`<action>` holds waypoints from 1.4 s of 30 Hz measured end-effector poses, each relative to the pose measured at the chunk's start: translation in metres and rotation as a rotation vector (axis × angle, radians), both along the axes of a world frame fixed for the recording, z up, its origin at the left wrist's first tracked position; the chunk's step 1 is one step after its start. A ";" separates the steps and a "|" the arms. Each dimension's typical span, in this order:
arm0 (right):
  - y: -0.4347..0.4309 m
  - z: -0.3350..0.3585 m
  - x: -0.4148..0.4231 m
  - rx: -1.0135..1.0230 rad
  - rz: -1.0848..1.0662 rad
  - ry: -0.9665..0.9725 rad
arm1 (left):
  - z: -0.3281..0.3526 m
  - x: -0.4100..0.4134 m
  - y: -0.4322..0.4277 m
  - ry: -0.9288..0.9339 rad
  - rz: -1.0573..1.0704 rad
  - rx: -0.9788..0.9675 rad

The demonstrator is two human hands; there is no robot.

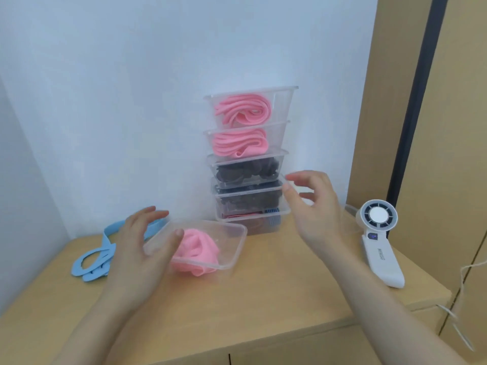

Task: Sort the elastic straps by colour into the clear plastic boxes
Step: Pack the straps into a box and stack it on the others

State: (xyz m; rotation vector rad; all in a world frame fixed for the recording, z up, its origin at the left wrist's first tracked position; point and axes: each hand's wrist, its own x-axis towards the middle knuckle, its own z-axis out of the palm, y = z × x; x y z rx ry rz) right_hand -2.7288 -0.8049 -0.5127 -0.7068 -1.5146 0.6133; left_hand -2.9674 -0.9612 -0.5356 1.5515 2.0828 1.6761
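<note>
Box of pink straps [238, 246] lay just right of the left hand [139, 248], the right hand [313, 209] farther off, both grips apart.

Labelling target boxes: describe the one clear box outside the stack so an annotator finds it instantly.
On the wooden tabletop, a stack of clear boxes stands against the wall. The loose box sits just in front of its base, by the left hand. It alone is unstacked, and holds a bunch of pink straps.
</note>
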 end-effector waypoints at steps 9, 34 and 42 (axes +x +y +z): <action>0.081 0.025 -0.027 0.163 -0.130 -0.087 | 0.068 0.002 0.118 0.276 -0.059 0.234; 0.075 0.020 -0.026 -0.066 0.173 0.222 | 0.059 -0.009 0.120 0.213 -0.123 0.406; 0.079 0.017 -0.027 -0.095 0.161 0.248 | 0.107 -0.013 0.135 0.567 -0.097 0.561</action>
